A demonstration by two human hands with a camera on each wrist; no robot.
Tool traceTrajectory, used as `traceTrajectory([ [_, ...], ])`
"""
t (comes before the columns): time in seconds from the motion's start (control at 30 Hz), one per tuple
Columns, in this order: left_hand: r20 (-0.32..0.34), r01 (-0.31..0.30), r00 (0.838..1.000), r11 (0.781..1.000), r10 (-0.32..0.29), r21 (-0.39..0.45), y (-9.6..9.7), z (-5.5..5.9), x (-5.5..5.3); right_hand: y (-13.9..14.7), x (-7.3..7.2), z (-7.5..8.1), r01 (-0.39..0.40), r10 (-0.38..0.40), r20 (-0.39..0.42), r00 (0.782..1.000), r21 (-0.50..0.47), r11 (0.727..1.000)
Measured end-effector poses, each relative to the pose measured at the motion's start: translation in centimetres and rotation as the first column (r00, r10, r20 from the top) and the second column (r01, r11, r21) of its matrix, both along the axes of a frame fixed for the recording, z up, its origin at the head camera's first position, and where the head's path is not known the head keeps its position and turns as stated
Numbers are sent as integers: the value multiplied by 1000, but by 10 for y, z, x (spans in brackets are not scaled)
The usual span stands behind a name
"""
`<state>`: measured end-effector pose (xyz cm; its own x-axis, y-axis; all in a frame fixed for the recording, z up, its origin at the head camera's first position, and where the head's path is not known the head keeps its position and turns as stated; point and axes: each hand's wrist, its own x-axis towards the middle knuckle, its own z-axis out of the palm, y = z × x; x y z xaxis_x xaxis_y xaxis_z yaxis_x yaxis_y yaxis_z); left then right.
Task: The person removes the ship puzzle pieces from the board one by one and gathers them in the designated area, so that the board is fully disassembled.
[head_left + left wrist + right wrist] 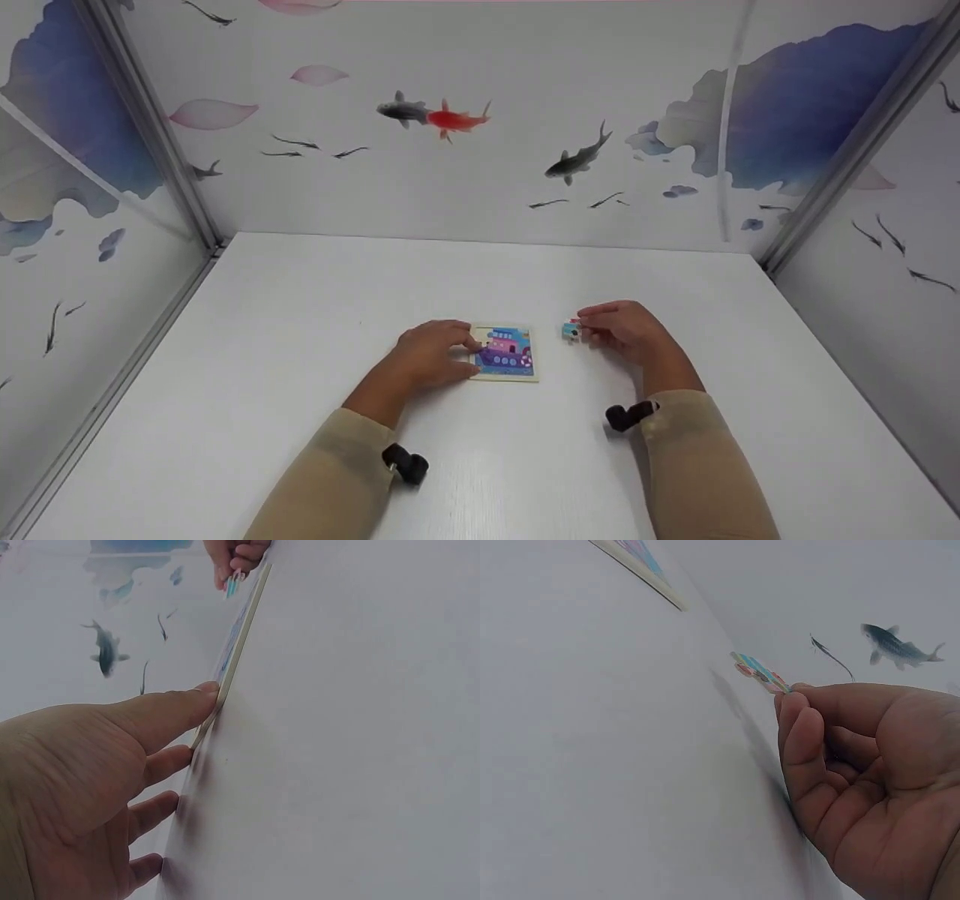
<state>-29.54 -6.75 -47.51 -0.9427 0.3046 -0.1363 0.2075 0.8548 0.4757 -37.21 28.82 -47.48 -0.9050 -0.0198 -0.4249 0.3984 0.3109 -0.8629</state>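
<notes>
A small square jigsaw puzzle board with a pink and purple ship picture and a pale frame lies flat on the white table. My left hand rests at its left side, thumb and fingertips spread along the frame's edge. In the left wrist view, the thumb lies over the frame and the other fingers reach down beside it. To the right of the board, my right hand pinches a small colourful jigsaw piece between thumb and index finger. The right wrist view has that piece nearly edge-on.
The white table meets a back wall printed with fish, petals and lily leaves. Side walls with metal corner posts stand left and right. Each sleeve carries a small black wrist camera.
</notes>
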Motion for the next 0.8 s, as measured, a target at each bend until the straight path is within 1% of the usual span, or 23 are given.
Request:
traceTrajectory([
  [0.17,5,-1,1000,1000,1,4,0,-2,-1,3,1,-3,-8,8,-6,1000,33,999],
  [0.4,-32,31,999,999,-32,-21,-2,-5,-3,3,-1,-6,-13,14,-18,1000,53,999],
  [0.53,-27,28,999,1000,-28,-11,-2,-6,-3,2,-2,-7,-8,9,-14,1000,67,998],
  [0.8,-26,25,999,1000,-25,-19,-2,-4,-3,2,-2,-9,19,-19,-15,1000,33,999],
])
